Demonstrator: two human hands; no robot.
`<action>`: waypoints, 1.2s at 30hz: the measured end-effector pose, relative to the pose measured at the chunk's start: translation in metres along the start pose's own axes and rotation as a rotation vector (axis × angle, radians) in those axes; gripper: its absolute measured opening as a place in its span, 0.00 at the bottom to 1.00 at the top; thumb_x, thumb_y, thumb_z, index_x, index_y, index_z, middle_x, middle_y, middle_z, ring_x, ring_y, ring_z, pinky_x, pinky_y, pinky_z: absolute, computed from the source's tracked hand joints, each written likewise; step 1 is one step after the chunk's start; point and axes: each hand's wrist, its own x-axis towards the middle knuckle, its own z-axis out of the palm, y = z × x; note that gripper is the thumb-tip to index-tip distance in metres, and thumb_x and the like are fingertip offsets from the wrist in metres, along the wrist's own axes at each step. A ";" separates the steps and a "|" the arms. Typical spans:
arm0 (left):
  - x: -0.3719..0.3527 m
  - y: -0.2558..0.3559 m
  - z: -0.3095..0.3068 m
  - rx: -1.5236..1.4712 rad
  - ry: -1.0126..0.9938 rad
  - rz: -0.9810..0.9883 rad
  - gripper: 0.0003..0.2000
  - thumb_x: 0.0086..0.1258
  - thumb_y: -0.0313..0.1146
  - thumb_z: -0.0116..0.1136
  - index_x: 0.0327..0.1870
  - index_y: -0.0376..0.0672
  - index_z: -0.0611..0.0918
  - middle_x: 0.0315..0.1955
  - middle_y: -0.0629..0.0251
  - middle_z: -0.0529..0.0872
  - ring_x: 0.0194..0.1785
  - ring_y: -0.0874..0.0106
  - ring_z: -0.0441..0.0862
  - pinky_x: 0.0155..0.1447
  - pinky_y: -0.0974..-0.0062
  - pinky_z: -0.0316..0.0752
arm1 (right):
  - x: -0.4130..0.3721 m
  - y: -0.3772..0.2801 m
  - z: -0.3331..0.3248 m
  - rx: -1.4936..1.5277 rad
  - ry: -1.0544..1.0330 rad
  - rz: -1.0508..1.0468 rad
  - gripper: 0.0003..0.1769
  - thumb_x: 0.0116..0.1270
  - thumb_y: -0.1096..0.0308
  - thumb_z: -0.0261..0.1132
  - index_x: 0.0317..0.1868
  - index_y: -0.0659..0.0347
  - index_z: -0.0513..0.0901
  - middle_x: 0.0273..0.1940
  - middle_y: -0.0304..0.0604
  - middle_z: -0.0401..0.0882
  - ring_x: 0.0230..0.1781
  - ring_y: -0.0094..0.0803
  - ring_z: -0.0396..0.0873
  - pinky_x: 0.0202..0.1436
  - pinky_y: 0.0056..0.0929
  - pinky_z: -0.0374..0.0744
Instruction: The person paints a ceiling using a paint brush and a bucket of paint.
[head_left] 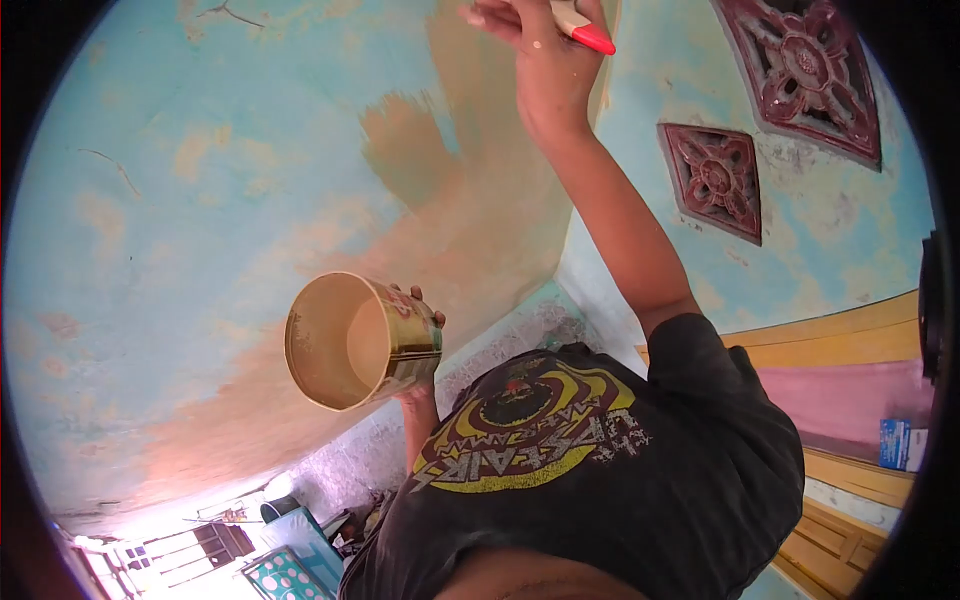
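My left hand (424, 386) holds a paint bucket (415, 345) from its far side, with fingertips showing past its gold, printed wall. The bucket is tilted, its open mouth facing me, and pale peach-brown paint shows inside. Raised at the top of the view, my right hand (553, 80) is closed round a brush handle (594, 40) with a red end. The brush's bristles are out of view. Behind both hands is a light blue wall (250, 150) with tan paint patches (410, 140).
Two dark red carved vent blocks (715, 178) (800, 65) sit in the wall at the right. Yellow wood trim (850, 335), a pink surface (840, 400) and a blue-and-white box (895, 443) are below them. At the lower left are a bright barred window (180, 555) and a teal dotted item (285, 575).
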 end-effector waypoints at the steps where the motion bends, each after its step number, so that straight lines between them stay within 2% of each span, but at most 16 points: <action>1: 0.000 -0.001 0.002 -0.013 0.001 0.004 0.43 0.65 0.59 0.67 0.80 0.55 0.63 0.78 0.52 0.61 0.80 0.44 0.54 0.72 0.31 0.59 | -0.001 0.003 0.000 0.015 -0.042 -0.073 0.12 0.68 0.75 0.67 0.33 0.64 0.70 0.30 0.46 0.84 0.31 0.31 0.87 0.37 0.31 0.87; 2: 0.000 -0.001 0.003 -0.025 0.002 0.007 0.44 0.65 0.60 0.67 0.80 0.55 0.63 0.78 0.51 0.61 0.80 0.44 0.54 0.72 0.31 0.59 | -0.003 0.006 0.000 0.031 -0.084 -0.147 0.14 0.68 0.74 0.68 0.31 0.63 0.69 0.27 0.44 0.84 0.30 0.27 0.86 0.35 0.28 0.86; 3: 0.001 -0.001 0.006 -0.019 -0.004 0.018 0.44 0.65 0.60 0.67 0.80 0.55 0.63 0.78 0.51 0.61 0.80 0.44 0.54 0.72 0.31 0.59 | -0.025 0.024 -0.006 -0.029 0.026 -0.066 0.18 0.69 0.69 0.72 0.29 0.63 0.70 0.27 0.40 0.84 0.28 0.24 0.83 0.33 0.27 0.82; 5: 0.000 -0.002 0.008 -0.012 -0.011 0.046 0.44 0.64 0.60 0.67 0.80 0.55 0.63 0.77 0.50 0.62 0.80 0.44 0.54 0.72 0.31 0.59 | -0.081 0.086 -0.049 -0.306 -0.008 -0.021 0.21 0.69 0.64 0.75 0.28 0.61 0.70 0.24 0.38 0.81 0.25 0.23 0.78 0.29 0.28 0.77; 7: 0.000 0.000 0.009 0.027 -0.031 0.064 0.45 0.64 0.60 0.68 0.80 0.55 0.63 0.77 0.50 0.62 0.80 0.44 0.54 0.72 0.31 0.59 | -0.158 0.122 -0.096 -0.617 -0.064 -0.045 0.22 0.70 0.66 0.72 0.26 0.59 0.66 0.20 0.38 0.72 0.23 0.21 0.72 0.26 0.30 0.72; 9: -0.002 -0.001 0.009 0.046 -0.033 0.091 0.45 0.64 0.60 0.68 0.80 0.55 0.63 0.77 0.50 0.62 0.80 0.44 0.54 0.72 0.31 0.59 | -0.223 0.153 -0.141 -0.649 -0.070 0.210 0.16 0.70 0.72 0.67 0.28 0.60 0.67 0.21 0.38 0.74 0.23 0.21 0.75 0.25 0.29 0.75; 12: -0.008 0.006 0.006 0.046 -0.005 0.095 0.45 0.64 0.60 0.68 0.80 0.55 0.62 0.77 0.50 0.62 0.80 0.44 0.55 0.72 0.31 0.59 | -0.242 0.147 -0.153 -0.457 0.133 0.592 0.12 0.68 0.77 0.64 0.30 0.62 0.68 0.23 0.39 0.77 0.24 0.22 0.79 0.25 0.27 0.79; 13: -0.010 0.009 0.005 0.036 0.004 0.089 0.45 0.64 0.60 0.68 0.80 0.55 0.62 0.77 0.50 0.62 0.80 0.44 0.55 0.72 0.31 0.59 | -0.227 0.138 -0.149 -0.541 0.081 0.618 0.10 0.66 0.80 0.63 0.31 0.63 0.69 0.25 0.40 0.79 0.27 0.22 0.81 0.26 0.26 0.82; 17: -0.011 0.013 0.003 0.047 0.007 0.077 0.46 0.64 0.60 0.68 0.80 0.55 0.62 0.77 0.51 0.62 0.80 0.44 0.54 0.73 0.32 0.58 | -0.126 0.100 -0.083 -0.663 0.069 0.402 0.11 0.68 0.75 0.65 0.32 0.63 0.69 0.30 0.46 0.84 0.28 0.27 0.86 0.31 0.30 0.85; 22: -0.010 0.008 0.005 0.030 0.040 0.067 0.46 0.64 0.61 0.67 0.80 0.54 0.61 0.77 0.51 0.62 0.80 0.44 0.55 0.72 0.32 0.59 | -0.054 0.028 -0.006 0.029 0.056 0.115 0.10 0.67 0.74 0.69 0.32 0.62 0.74 0.26 0.43 0.82 0.24 0.27 0.80 0.27 0.31 0.78; 25: -0.009 0.006 0.005 0.021 0.037 0.052 0.45 0.65 0.61 0.67 0.80 0.55 0.61 0.78 0.52 0.62 0.80 0.44 0.55 0.72 0.31 0.59 | -0.073 0.063 -0.024 -0.479 -0.155 -0.446 0.09 0.65 0.76 0.69 0.34 0.62 0.75 0.27 0.46 0.80 0.24 0.34 0.80 0.26 0.34 0.76; 27: -0.009 0.006 0.004 0.018 0.035 0.039 0.44 0.66 0.60 0.65 0.80 0.54 0.62 0.78 0.53 0.62 0.80 0.44 0.56 0.72 0.30 0.60 | -0.111 0.082 -0.053 -0.764 -0.347 -0.426 0.08 0.70 0.77 0.68 0.36 0.64 0.76 0.27 0.46 0.78 0.23 0.31 0.79 0.28 0.31 0.77; 29: -0.010 0.004 0.002 0.022 0.024 0.044 0.41 0.70 0.59 0.62 0.79 0.51 0.62 0.77 0.54 0.63 0.79 0.45 0.57 0.70 0.28 0.64 | -0.153 0.107 -0.086 -0.780 -0.367 -0.331 0.07 0.71 0.76 0.67 0.36 0.64 0.77 0.26 0.48 0.76 0.22 0.32 0.77 0.26 0.34 0.74; 33: -0.018 0.005 0.005 0.036 0.048 0.056 0.41 0.71 0.60 0.61 0.79 0.50 0.62 0.77 0.54 0.64 0.79 0.44 0.57 0.70 0.28 0.64 | -0.200 0.110 -0.123 -0.731 -0.332 0.027 0.07 0.65 0.77 0.69 0.35 0.63 0.76 0.28 0.49 0.75 0.25 0.42 0.76 0.29 0.36 0.75; 35: -0.018 0.008 0.003 0.033 0.067 0.042 0.41 0.70 0.61 0.60 0.79 0.50 0.62 0.76 0.53 0.64 0.79 0.44 0.57 0.70 0.28 0.65 | -0.193 0.102 -0.122 -0.672 -0.261 0.110 0.07 0.65 0.77 0.68 0.35 0.63 0.76 0.28 0.49 0.76 0.25 0.42 0.76 0.29 0.37 0.75; 36: -0.014 0.008 0.003 0.037 0.054 0.042 0.41 0.70 0.61 0.60 0.79 0.50 0.62 0.76 0.53 0.64 0.79 0.44 0.58 0.70 0.28 0.65 | -0.177 0.090 -0.108 -0.663 -0.252 -0.001 0.07 0.64 0.78 0.69 0.35 0.64 0.76 0.28 0.49 0.76 0.25 0.42 0.77 0.30 0.37 0.75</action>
